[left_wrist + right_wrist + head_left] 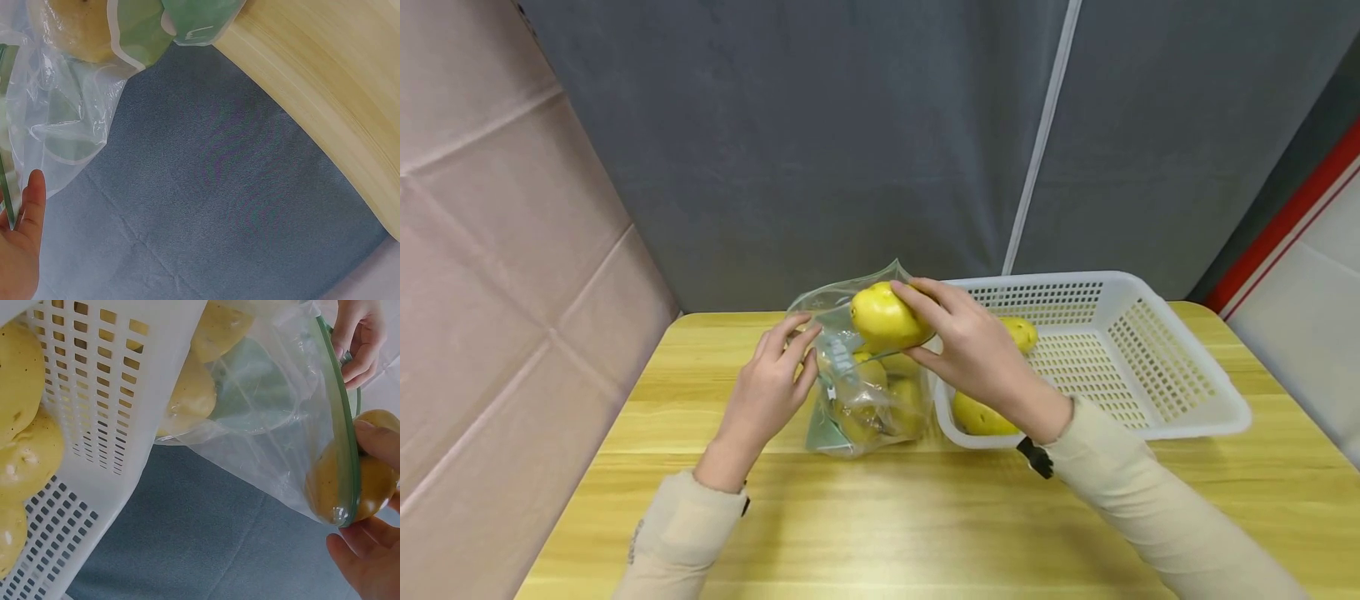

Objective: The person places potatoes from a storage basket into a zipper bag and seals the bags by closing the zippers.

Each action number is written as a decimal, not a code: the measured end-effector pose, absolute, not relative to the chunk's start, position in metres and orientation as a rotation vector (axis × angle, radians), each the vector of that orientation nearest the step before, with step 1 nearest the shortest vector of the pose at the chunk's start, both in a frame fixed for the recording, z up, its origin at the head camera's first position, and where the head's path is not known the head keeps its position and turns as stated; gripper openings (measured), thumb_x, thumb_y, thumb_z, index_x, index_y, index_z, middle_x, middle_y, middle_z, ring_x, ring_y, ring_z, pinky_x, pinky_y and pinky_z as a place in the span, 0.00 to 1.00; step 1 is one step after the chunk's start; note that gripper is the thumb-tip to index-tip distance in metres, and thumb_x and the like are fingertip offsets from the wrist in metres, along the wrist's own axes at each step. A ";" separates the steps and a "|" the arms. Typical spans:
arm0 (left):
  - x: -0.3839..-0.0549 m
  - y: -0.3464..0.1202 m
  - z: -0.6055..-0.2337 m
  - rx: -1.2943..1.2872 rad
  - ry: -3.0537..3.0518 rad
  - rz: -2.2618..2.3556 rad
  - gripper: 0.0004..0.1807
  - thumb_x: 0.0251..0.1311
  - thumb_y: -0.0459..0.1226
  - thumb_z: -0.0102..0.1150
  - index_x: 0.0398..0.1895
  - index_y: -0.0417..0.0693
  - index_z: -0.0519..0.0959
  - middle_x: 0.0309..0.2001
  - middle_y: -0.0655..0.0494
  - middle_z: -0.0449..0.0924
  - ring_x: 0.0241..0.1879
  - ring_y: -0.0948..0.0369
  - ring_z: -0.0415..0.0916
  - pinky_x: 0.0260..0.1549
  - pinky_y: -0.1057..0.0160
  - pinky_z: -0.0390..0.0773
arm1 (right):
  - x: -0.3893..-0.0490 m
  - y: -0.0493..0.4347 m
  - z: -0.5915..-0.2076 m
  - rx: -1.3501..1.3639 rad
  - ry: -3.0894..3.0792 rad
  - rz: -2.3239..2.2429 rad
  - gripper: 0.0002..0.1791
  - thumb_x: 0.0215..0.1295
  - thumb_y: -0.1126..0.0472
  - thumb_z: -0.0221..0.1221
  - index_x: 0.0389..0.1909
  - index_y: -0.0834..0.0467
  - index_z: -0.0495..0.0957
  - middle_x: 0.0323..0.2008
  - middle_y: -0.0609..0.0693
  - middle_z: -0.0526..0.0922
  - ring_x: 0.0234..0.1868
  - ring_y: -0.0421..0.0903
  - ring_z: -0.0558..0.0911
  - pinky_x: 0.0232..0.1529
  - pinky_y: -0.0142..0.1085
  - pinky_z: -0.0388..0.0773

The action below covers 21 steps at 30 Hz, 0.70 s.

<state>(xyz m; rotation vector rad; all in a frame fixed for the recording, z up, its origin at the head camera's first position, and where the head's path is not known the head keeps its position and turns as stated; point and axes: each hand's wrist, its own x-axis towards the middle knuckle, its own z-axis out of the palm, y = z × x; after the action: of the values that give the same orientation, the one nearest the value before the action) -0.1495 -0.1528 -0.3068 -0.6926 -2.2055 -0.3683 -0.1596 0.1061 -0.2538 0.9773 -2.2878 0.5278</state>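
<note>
Sleeves [1120,479] at lower left and lower right of frame | right grip [966,337]: grasping potato [886,318] at mouth of bag [822,433], centre | left grip [767,379]: pinching bag rim | risk: possible snag or drop, from limp rim or loose left pinch

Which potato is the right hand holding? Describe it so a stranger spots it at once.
On the wooden table, a clear bag sits left of the white basket. At the bag's mouth is a yellow potato, gripped by the right hand. The other potatoes lie in bag or basket; only this one is hand-held.
</note>
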 end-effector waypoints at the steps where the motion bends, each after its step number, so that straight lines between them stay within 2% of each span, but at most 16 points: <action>1: -0.150 -0.153 -0.307 -0.692 -2.207 -0.367 0.16 0.53 0.27 0.61 0.48 0.36 0.79 0.54 0.43 0.75 0.43 0.50 0.78 0.21 0.62 0.80 | -0.160 0.106 -0.254 0.975 -2.294 0.528 0.40 0.45 0.62 0.74 0.63 0.58 0.71 0.57 0.59 0.76 0.54 0.55 0.78 0.56 0.46 0.79; 11: -0.150 -0.152 -0.306 -0.696 -2.210 -0.365 0.16 0.54 0.27 0.61 0.48 0.36 0.79 0.54 0.42 0.75 0.43 0.50 0.78 0.22 0.62 0.81 | -0.160 0.104 -0.252 0.938 -2.336 0.503 0.40 0.45 0.59 0.74 0.62 0.57 0.71 0.56 0.58 0.77 0.54 0.55 0.78 0.55 0.47 0.78; 21: -0.150 -0.152 -0.307 -0.702 -2.206 -0.364 0.16 0.53 0.27 0.61 0.48 0.36 0.79 0.54 0.42 0.75 0.43 0.50 0.78 0.21 0.63 0.80 | -0.163 0.104 -0.253 1.027 -2.230 0.451 0.26 0.53 0.60 0.69 0.54 0.59 0.78 0.50 0.56 0.81 0.51 0.52 0.79 0.52 0.43 0.79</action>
<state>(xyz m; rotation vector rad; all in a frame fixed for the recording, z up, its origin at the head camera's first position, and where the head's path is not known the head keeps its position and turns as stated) -0.1500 -0.1521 -0.3068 -0.7023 -2.2062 -0.3644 -0.1629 0.1041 -0.2527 1.0270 -2.2302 0.4508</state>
